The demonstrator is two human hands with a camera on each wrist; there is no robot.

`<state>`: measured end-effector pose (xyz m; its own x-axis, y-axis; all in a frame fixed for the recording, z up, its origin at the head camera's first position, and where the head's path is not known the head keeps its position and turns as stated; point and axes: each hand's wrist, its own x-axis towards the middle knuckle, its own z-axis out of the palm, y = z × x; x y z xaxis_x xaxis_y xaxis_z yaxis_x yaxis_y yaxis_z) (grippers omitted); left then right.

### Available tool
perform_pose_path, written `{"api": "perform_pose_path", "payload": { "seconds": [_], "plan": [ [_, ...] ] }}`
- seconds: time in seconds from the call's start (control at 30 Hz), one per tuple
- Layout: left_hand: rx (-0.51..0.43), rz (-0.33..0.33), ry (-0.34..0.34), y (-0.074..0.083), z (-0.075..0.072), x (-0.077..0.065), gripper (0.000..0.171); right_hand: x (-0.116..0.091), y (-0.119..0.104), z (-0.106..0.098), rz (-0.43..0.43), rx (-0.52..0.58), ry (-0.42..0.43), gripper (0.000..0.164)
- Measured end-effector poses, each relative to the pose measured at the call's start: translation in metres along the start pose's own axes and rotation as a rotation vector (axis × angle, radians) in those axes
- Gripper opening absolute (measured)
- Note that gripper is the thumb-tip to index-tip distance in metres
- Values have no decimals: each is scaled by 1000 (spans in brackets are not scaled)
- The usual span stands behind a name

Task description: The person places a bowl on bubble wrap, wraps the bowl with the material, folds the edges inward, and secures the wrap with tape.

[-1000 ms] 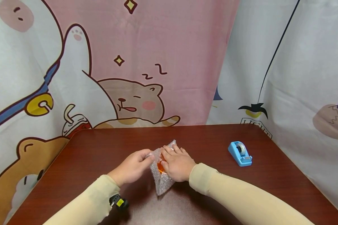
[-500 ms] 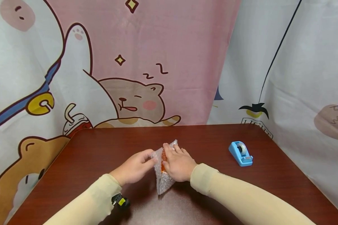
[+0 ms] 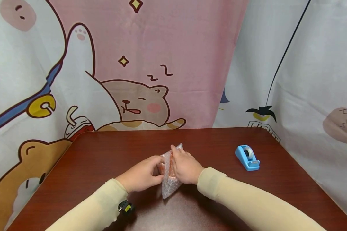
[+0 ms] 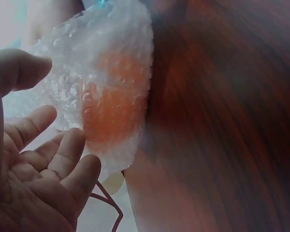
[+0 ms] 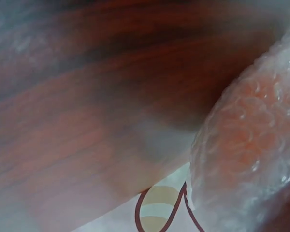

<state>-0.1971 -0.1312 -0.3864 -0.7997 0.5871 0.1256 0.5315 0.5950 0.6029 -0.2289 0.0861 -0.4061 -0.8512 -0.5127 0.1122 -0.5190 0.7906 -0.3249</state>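
Observation:
A sheet of bubble wrap (image 3: pixel 170 187) is folded round an orange thing (image 4: pixel 113 113) in the middle of the table. The orange thing shows blurred through the bubbles, so its kind is hidden. On the right side of the bundle, my right hand (image 3: pixel 187 166) presses with its fingers straight along the wrap. My left hand (image 3: pixel 141 173) is at the opposite side, thumb and fingers spread and loosely bent, with the fingertips right at the wrap. In the right wrist view the bubble wrap (image 5: pixel 246 140) fills the right side, and the hand itself is out of sight.
A light blue tape dispenser (image 3: pixel 247 158) with a roll of tape stands to the right on the brown wooden table (image 3: pixel 112 144). A cartoon-printed curtain (image 3: pixel 196 64) hangs behind the table. A black device with a yellow mark (image 3: pixel 126 207) is at the left wrist.
The left hand has let go of the wrap's edge and spread its fingers. The left flap now lies over the orange thing. The right hand has tilted more upright against the bundle.

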Motion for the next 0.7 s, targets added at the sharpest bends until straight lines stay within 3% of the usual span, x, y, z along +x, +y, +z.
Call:
{"api": "perform_pose_path", "payload": {
  "seconds": [0.13,0.3,0.53,0.7],
  "plan": [
    [84,34,23,0,4,2,41,0,3,-2,-20,31,3,57],
    [179,2,23,4,9,5,50,0,5,-5,-30,73,-1,58],
    [293,10,44,3,17,9,46,-2,10,-7,-27,103,-10,63],
    [322,-2,43,2,20,11,45,-3,11,-7,-27,105,1,61]
  ]
}}
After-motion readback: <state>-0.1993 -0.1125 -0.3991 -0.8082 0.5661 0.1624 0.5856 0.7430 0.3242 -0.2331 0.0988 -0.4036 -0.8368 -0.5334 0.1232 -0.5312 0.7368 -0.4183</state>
